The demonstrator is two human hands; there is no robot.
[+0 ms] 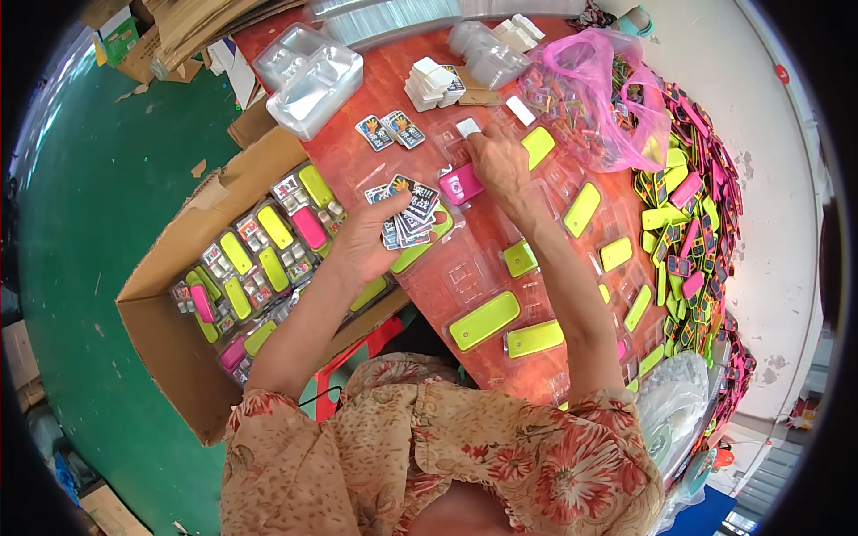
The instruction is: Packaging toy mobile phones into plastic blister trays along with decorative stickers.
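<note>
On the red bench point(393, 89), over a clear blister tray point(465, 268), we fan a stack of printed cards point(409, 214) in our left hand point(362, 246), fingers curled and pinching the stack. Our right hand point(499, 161) reaches just beside the pink phone point(460, 186), fingers pressed together around a small white block point(468, 127). We judge it best to seat each piece squarely in its pocket.

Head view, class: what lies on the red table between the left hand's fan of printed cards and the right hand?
A pink rectangular toy phone lies between the left hand, holding printed cards, and the right hand.
</note>
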